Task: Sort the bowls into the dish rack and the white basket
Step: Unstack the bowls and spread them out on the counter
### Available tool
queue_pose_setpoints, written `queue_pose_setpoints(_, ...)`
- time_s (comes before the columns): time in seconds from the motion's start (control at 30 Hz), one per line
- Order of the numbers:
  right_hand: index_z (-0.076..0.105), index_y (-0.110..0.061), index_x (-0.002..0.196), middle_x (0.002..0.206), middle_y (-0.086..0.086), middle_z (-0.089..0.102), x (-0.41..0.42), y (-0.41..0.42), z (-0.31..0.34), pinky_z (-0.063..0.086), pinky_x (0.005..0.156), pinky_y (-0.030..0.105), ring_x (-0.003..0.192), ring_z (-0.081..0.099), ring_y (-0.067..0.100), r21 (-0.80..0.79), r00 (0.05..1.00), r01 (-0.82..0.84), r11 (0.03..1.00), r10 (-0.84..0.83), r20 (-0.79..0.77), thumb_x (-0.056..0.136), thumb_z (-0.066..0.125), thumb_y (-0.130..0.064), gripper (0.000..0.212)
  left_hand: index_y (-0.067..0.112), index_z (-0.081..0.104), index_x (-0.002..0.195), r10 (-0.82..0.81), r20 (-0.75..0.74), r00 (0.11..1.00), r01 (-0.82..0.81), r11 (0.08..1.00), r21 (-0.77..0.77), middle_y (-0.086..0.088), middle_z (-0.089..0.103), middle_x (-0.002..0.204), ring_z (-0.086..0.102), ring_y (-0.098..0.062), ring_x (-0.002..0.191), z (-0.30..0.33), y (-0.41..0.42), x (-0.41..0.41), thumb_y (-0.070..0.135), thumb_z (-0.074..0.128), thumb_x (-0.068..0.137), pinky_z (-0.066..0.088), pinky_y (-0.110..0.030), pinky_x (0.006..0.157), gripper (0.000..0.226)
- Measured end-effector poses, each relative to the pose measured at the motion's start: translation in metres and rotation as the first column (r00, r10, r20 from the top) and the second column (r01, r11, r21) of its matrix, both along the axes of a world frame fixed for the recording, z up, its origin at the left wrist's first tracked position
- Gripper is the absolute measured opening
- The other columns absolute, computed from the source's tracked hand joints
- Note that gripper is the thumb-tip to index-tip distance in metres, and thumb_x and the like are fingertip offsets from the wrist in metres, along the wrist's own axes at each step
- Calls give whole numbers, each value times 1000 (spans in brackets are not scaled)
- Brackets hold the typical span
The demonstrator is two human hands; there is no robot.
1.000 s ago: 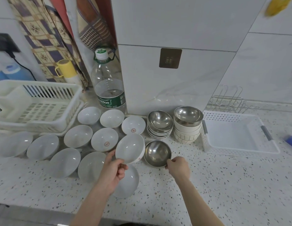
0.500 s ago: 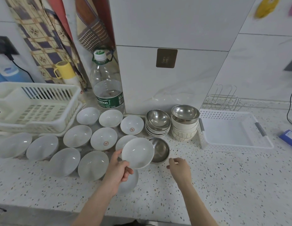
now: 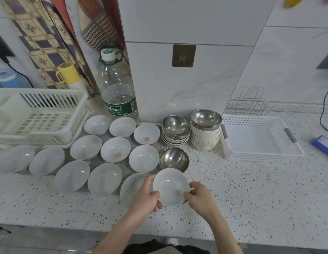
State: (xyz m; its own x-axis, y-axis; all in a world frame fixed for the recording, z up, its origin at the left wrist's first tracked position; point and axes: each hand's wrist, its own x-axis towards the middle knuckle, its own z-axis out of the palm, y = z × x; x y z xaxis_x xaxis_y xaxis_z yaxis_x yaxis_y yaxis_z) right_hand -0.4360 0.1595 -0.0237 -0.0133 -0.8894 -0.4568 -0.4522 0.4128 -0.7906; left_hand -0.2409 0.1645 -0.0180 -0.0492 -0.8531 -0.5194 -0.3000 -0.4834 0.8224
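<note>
A white bowl [image 3: 171, 186] is held above the counter [image 3: 251, 189], low in the middle of the view, open side up. The left hand [image 3: 145, 197] grips its rim at 9 o'clock, and the right hand [image 3: 200, 196] pinches the rim at 3 o'clock. At 12 o'clock, just beyond it, a steel bowl [image 3: 174, 159] sits alone. Another white bowl [image 3: 131, 187] lies at 9 o'clock, partly under the left hand. More white bowls [image 3: 114, 149] spread out toward 10 o'clock, up to the empty dish rack [image 3: 38, 116]. Two bowl stacks [image 3: 205, 131] stand at 1 o'clock, touching the empty basket [image 3: 258, 138] toward 2 o'clock. A water bottle [image 3: 118, 94] stands at 11 o'clock.
</note>
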Motion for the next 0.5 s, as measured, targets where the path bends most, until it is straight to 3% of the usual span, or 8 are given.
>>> queue_pose_setpoints(0.13, 62, -18, 95, 65, -1, 70, -2, 1, -5, 43, 46, 18, 45, 57, 0, 9, 998, -15, 1000, 15, -53, 84, 58, -9, 15, 48, 32, 128, -68, 96, 993, 72, 997, -34, -3, 73, 69, 60, -1, 49, -5, 4, -4, 13, 50, 97, 44, -17, 48, 50)
queue_pose_setpoints(0.27, 62, -11, 96, 74, 8, 71, -6, -2, -7, 35, 38, 15, 39, 54, -3, 17, 997, -25, 1000, 27, -69, 83, 57, -8, 15, 43, 34, 138, -170, 119, 978, 174, 984, -30, 7, 68, 101, 71, -4, 72, -7, 4, -6, 29, 64, 87, 48, -14, 51, 60)
queue_pose_setpoints(0.37, 62, -10, 99, 76, 10, 72, -7, -3, -8, 33, 37, 14, 35, 50, -2, 32, 996, -48, 998, 50, -76, 83, 57, -9, 16, 47, 32, 136, -239, 144, 960, 246, 969, -34, 10, 63, 112, 70, -11, 88, -10, 4, -4, 39, 75, 70, 61, -31, 72, 79)
queue_pose_setpoints(0.5, 61, -12, 99, 75, 8, 73, -8, -2, -11, 33, 39, 14, 35, 48, -3, 52, 994, -79, 996, 82, -75, 83, 57, -9, 17, 45, 18, 146, -271, 196, 942, 282, 959, -34, 10, 59, 121, 64, -14, 104, -12, 7, -4, 42, 80, 61, 58, -39, 88, 105)
